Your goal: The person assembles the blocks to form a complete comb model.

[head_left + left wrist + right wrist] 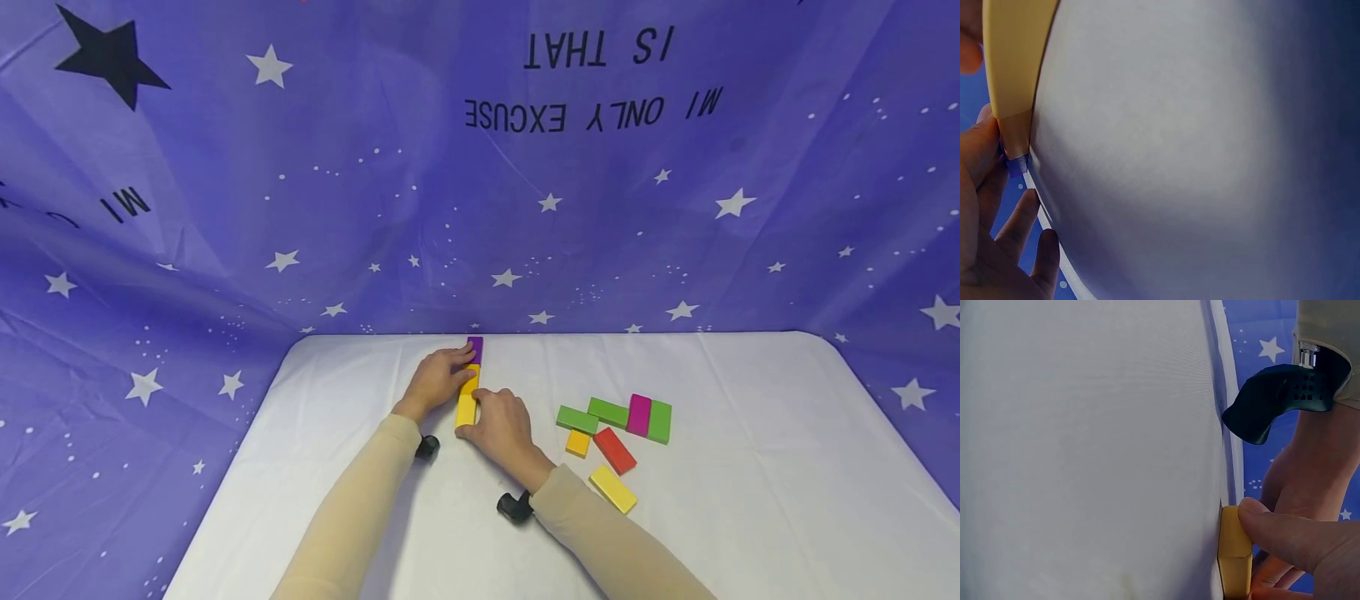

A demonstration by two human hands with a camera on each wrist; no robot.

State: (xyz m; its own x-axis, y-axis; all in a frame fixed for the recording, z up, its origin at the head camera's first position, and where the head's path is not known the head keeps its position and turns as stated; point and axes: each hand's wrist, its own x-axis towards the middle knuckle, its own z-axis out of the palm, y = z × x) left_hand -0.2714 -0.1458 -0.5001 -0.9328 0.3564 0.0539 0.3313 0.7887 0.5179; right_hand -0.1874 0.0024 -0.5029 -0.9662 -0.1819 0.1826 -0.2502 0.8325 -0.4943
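Three blocks stand end to end in a line on the white table: a purple block (476, 350) at the far end, an orange-yellow block (470, 382) in the middle, a yellow block (466, 411) nearest. My left hand (437, 379) lies along the line's left side, its fingertips at the purple block and its thumb against the orange-yellow one. In the left wrist view, its other fingers are spread. From the right, my right hand (504, 425) pinches the yellow block, thumb at the near end and fingers near the join with the middle block.
To the right lie loose blocks: green blocks (577, 419), a magenta block (639, 415), a small orange block (577, 443), a red block (615, 451) and another yellow block (612, 489). A blue star-printed cloth (480, 233) rises behind the white table (750, 483).
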